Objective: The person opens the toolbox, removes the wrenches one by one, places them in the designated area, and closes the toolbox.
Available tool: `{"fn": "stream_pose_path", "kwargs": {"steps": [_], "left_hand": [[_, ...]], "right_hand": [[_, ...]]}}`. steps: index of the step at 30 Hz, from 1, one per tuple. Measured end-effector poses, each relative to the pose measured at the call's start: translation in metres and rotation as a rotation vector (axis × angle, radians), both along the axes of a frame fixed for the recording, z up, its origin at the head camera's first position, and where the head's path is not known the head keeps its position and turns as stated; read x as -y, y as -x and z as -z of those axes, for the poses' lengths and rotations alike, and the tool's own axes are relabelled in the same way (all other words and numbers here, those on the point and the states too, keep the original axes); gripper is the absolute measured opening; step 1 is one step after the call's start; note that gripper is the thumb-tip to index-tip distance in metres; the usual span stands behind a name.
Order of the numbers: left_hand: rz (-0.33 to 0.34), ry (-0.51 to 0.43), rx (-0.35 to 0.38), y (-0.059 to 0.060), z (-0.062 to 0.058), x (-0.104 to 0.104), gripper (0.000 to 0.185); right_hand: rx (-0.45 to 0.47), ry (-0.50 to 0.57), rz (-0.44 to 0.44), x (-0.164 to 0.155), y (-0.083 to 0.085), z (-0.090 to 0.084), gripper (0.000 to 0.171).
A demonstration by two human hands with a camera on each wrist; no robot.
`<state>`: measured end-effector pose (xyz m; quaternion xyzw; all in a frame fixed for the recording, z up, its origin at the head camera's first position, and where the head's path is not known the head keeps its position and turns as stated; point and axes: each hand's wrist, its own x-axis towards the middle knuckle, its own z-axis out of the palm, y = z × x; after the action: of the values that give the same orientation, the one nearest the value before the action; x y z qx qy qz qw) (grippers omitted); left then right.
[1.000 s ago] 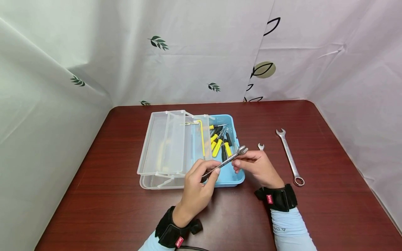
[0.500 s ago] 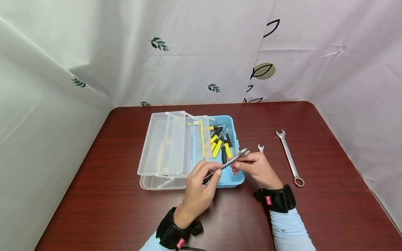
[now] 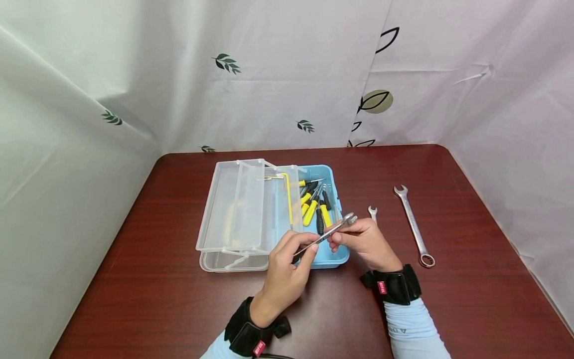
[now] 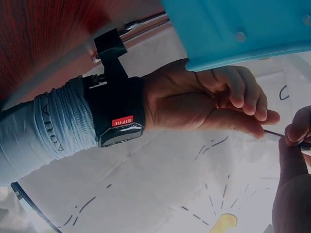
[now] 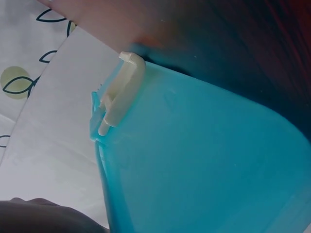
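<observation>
Tabletop: both hands [image 3: 358, 242] pinch wrench [image 3: 329, 231]; wrist views hide it.

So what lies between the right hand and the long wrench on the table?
In the head view, a small wrench lies between the right hand and the long wrench, on bare table.

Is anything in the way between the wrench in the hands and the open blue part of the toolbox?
Nothing visible blocks it. Both hands, left hand and right hand, hold the small wrench over the near right corner of the blue toolbox. Screwdrivers already lie inside; the clear tray sits to the left.
</observation>
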<state>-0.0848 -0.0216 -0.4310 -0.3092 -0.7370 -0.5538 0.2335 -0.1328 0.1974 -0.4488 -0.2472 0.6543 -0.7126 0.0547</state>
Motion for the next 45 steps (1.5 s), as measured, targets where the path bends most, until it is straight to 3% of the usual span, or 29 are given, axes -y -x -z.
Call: {"fn": "stream_pose_path", "kwargs": {"steps": [8, 20, 26, 34, 45], "left_hand": [[-0.013, 0.081, 0.098, -0.001, 0.001, 0.001, 0.018], [0.02, 0.186, 0.113, -0.002, -0.003, 0.004, 0.026], [0.013, 0.116, 0.027, 0.001, -0.004, 0.006, 0.025], [-0.025, -0.01, -0.068, 0.006, -0.011, 0.016, 0.023], [-0.075, -0.076, -0.086, 0.013, -0.015, 0.033, 0.017]], "right_hand": [[-0.009, 0.083, -0.009, 0.003, 0.001, 0.003, 0.012], [0.006, 0.131, 0.085, 0.007, 0.001, 0.002, 0.016], [0.043, 0.205, 0.119, 0.008, 0.002, 0.001, 0.016], [0.091, 0.153, 0.314, 0.008, 0.003, 0.001, 0.028], [0.125, 0.124, 0.349, 0.003, 0.004, 0.001, 0.032]]}}
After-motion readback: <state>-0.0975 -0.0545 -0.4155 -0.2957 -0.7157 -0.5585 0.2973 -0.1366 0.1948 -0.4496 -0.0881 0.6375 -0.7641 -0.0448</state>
